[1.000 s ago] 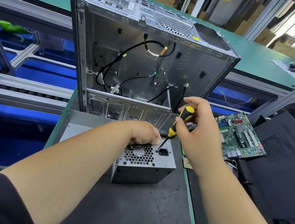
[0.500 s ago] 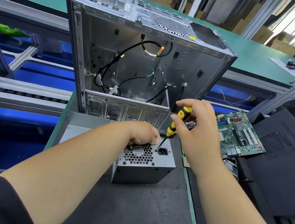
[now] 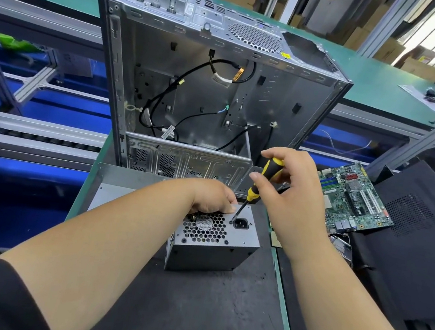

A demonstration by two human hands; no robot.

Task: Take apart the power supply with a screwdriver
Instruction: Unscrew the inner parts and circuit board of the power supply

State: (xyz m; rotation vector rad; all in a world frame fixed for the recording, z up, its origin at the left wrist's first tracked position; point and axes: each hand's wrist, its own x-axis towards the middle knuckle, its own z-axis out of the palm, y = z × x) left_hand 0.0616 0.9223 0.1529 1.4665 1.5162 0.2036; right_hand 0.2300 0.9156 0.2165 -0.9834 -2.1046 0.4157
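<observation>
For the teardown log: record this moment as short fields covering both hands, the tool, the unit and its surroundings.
unit: grey metal power supply box, on dark mat
left hand: left hand rests on the unit's top rear edge, steadying it
right hand: right hand holds the tool in a fingertip grip
tool: yellow-and-black screwdriver, tip at a screw beside the black power socket
behind: open silver computer case
right side: green motherboard
</observation>
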